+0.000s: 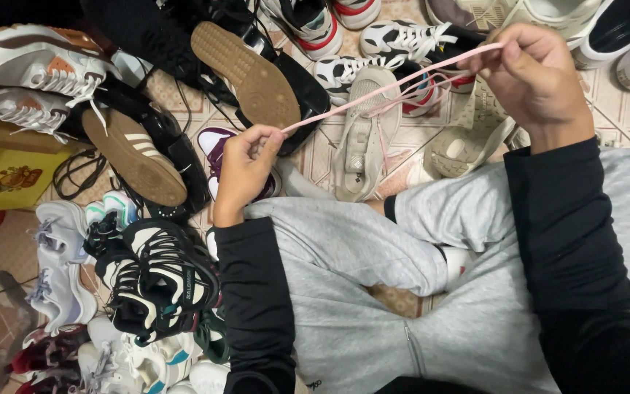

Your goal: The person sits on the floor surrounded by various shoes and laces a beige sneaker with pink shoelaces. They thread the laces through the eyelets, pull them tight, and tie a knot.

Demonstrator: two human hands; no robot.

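Here, a person sitting cross-legged in grey sweatpants (432, 306) on a tiled floor (625, 109) stretches a pink shoelace (388, 86) taut between both hands. The left hand (246, 171) is closed in a fist, pinching one end of the lace just above the knee; the right hand (530, 73) is raised higher and grips the other end between thumb and fingers. The lace runs slantwise over a beige sneaker (362, 138) lying just beyond the knees, and its lower loops seem still threaded near that shoe. Sneakers crowd every side: a brown-soled shoe (246, 69) turned sole up, a black-and-white pair (158, 281) near the left elbow. The step in hand looks like straightening the lace; feeding it through an eyelet would call for a firm hold on the tip.
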